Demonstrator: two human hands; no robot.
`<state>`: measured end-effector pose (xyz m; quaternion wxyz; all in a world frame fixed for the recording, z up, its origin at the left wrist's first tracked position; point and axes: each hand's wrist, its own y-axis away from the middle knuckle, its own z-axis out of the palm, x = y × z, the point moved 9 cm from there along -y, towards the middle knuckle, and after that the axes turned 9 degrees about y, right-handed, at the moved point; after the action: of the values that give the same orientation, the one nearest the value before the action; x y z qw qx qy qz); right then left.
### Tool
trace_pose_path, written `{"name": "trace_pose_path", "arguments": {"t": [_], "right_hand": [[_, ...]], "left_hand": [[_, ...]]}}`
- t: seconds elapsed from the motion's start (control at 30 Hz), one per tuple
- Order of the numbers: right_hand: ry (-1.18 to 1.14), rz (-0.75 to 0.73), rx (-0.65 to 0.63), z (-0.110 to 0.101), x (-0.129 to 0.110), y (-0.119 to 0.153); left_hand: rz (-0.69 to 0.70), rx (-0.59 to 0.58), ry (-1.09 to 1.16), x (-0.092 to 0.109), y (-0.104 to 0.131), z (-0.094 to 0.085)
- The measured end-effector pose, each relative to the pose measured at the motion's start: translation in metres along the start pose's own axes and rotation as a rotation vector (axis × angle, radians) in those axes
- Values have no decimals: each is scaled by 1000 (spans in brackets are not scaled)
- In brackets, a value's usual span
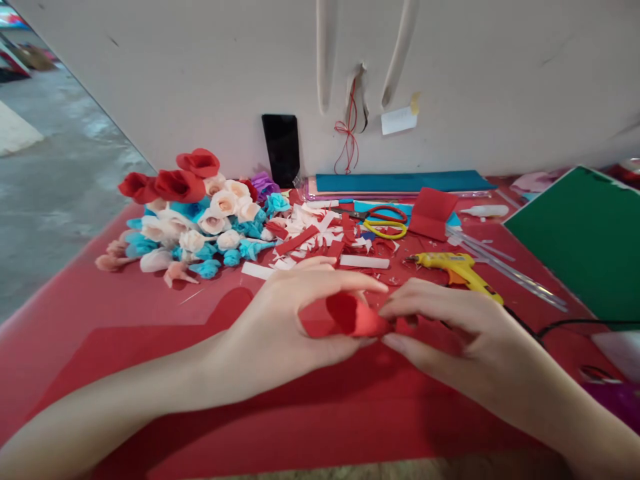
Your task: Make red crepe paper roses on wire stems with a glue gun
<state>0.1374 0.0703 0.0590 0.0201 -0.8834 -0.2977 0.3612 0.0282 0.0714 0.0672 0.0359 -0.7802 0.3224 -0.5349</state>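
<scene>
A curled red paper piece point(357, 317) sits between both hands above the red tabletop. My left hand point(305, 310) wraps round its left side, thumb below and fingers above. At the narrow right end, my right hand point(430, 323) pinches the paper between thumb and fingertips. Large flat red paper point(165, 360) lies beneath my left forearm. Just beyond the hands is a pile of red and white paper scraps point(310, 230).
Many paper flowers point(200, 220) are heaped at the left. A black phone point(281, 150) leans on the wall. Scissors point(385, 223), a yellow glue gun point(457, 267), clear sticks point(515, 270), folded red paper point(433, 213) and a green board point(580, 240) lie further right.
</scene>
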Motion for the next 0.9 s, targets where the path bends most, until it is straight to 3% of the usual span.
{"name": "trace_pose_path", "arguments": {"t": [0.2,0.43,0.57,0.67,0.9], "right_hand": [[-250,115,50,8,9,-2],[-526,181,49,17,17,1],[-456,112,121,12,13,-4],[-313,33,171,5,11,-5],[89,-334,345,-15,-18,5]], "left_hand": [[-72,77,216,-16,2,-1],[-4,96,262,-13,-3,-2],[47,111,204,-9,-3,-5],[166,125,76,0,-2,-7],[381,81,-116,14,4,-4]]}}
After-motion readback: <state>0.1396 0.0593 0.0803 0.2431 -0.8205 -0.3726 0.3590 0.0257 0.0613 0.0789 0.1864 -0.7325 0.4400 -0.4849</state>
